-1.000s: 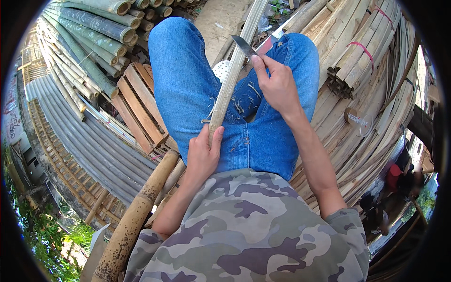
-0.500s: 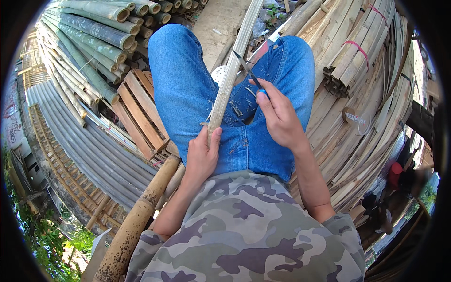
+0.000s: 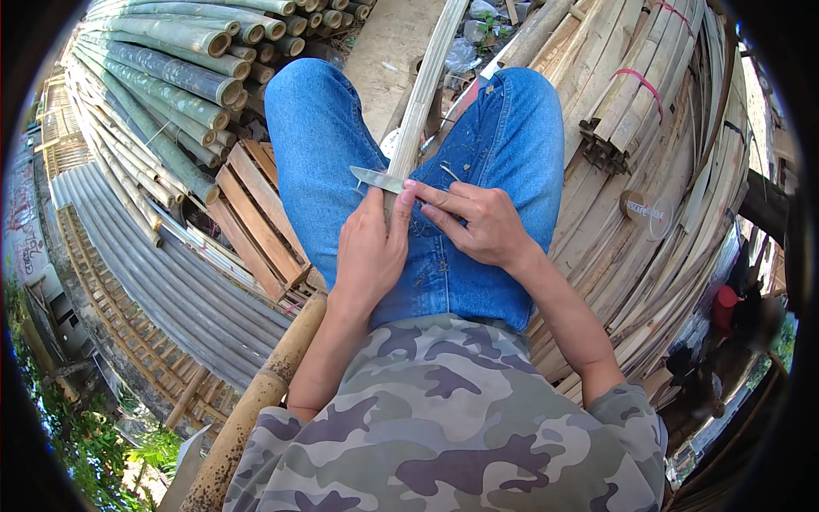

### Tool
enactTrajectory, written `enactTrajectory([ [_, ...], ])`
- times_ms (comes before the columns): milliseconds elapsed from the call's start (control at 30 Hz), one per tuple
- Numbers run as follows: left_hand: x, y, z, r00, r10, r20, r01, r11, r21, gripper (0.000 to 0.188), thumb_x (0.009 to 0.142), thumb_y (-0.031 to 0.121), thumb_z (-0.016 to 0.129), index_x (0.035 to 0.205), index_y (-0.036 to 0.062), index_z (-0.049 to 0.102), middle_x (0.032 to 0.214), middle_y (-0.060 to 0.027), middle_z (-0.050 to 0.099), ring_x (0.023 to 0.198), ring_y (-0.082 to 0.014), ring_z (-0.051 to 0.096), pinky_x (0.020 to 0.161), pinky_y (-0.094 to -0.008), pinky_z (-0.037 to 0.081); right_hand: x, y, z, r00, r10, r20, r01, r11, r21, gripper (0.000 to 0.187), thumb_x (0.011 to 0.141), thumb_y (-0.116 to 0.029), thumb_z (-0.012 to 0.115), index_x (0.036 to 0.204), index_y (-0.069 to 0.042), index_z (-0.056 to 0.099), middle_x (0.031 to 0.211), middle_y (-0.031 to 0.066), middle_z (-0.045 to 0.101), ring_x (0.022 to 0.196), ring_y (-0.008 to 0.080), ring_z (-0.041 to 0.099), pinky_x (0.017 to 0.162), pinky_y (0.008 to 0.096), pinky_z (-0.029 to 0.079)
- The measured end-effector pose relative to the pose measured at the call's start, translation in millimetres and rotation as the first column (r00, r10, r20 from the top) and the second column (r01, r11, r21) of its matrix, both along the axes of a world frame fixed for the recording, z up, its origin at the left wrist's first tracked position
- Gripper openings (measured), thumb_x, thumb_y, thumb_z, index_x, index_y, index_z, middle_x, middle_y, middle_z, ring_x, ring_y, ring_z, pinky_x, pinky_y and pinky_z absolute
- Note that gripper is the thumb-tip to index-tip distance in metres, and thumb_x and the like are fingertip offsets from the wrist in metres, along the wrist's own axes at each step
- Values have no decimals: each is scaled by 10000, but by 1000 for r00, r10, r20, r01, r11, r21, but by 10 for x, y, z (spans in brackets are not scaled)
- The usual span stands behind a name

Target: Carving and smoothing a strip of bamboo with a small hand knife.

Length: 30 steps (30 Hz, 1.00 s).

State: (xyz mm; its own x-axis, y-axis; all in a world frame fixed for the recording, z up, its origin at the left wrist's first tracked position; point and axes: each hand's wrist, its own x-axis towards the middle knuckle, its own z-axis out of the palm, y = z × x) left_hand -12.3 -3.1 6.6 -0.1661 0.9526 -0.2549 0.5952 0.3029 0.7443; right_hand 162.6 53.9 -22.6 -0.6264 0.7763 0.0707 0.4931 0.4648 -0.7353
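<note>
A long pale bamboo strip (image 3: 424, 101) runs from my lap out between my knees toward the far edge. My left hand (image 3: 373, 245) is closed around its near end. In my right hand (image 3: 479, 224) is a knife (image 3: 376, 178), its blade lying across the strip just beyond my left hand's fingers, tip pointing left. My left thumb sits close to the blade near the right hand's fingertips. The knife's handle is hidden by my right hand. Thin shavings lie on my jeans (image 3: 307, 128).
Green bamboo poles (image 3: 171, 68) are stacked at far left, beside a wooden crate (image 3: 256, 222) and grey corrugated sheeting (image 3: 162, 264). A thick bamboo pole (image 3: 256, 388) lies by my left arm. Split bamboo bundles (image 3: 631, 102), some tied with pink string, fill the right.
My right hand has moved left and nearer, bringing the knife from above the strip's right side to across it by my left hand. My left hand has shifted slightly farther out.
</note>
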Motion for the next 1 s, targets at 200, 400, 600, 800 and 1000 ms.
enactTrajectory([
  [200,-141,90,-143,533,275,800,-74,957,-280,342,1051,341,428,1088,24,550,771,-1,549,572,-43,493,438,-190,381,12,65,-85,996,-24,-90,23,1000,-12,361,909,-288,654,1270,-288,649,586,46,490,497,205,515,470,347,437],
  [400,-84,175,-59,559,387,733,-102,910,-403,378,1045,425,399,1032,72,536,718,34,472,509,-15,383,410,-178,297,7,138,5,1000,-9,-5,9,998,64,341,896,-275,667,1236,-296,672,573,41,498,485,209,520,458,351,436],
  [600,-33,211,-42,666,384,639,-120,901,-417,446,1025,511,387,994,89,529,622,61,394,475,-14,312,399,-181,246,-1,179,37,999,-33,37,30,997,77,325,899,-299,661,1224,-306,677,571,38,498,479,216,525,455,356,437],
  [800,-12,228,-78,721,380,579,-164,906,-391,480,1018,538,386,915,90,523,576,67,371,444,-21,300,386,-196,233,12,256,49,998,-8,58,2,994,110,374,878,-223,685,1246,-282,669,555,22,466,468,170,478,443,327,401],
  [1000,23,220,-107,730,383,567,-188,909,-372,460,1015,528,407,890,99,513,568,71,368,438,-18,297,383,-194,231,-15,303,57,996,-64,63,57,992,110,357,882,-234,681,1234,-294,676,557,29,467,478,177,486,458,335,404],
])
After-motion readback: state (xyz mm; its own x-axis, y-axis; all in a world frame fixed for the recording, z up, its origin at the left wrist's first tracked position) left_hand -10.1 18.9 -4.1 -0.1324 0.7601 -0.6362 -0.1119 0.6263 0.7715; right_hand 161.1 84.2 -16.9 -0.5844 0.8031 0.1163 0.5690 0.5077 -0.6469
